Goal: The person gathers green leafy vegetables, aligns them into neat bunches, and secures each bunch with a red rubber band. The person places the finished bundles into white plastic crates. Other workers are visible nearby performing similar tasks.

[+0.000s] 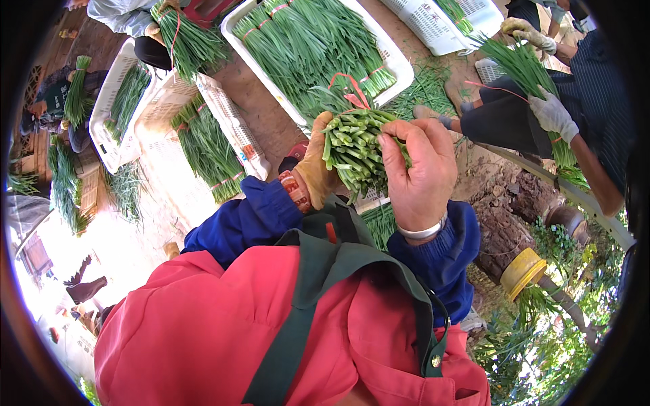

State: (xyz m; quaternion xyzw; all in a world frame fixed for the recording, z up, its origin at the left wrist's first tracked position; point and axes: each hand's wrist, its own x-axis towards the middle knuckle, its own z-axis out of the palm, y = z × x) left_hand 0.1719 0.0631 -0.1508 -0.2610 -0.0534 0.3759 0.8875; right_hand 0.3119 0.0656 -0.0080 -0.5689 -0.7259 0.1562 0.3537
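My left hand (315, 165), in a tan glove, grips a bundle of garlic chives (355, 147) from its left side. The pale cut ends face me, and the leaves point away over a crate. A red tie (358, 96) circles the bundle, with loose ends standing up beyond the cut ends. My right hand (421, 167) is bare and wears a silver bracelet (422, 232). Its thumb and forefinger pinch at the right edge of the stem ends. Its other fingers are bent and partly hidden behind the forefinger.
Ahead stands a white plastic crate (404, 68) of tied chives; another crate (254, 152) is at left. A co-worker's gloved hands (553, 114) hold chives at right. Another person's hands (152, 29) hold a bundle at upper left. Logs (500, 228) and a yellow tub (523, 274) lie at right.
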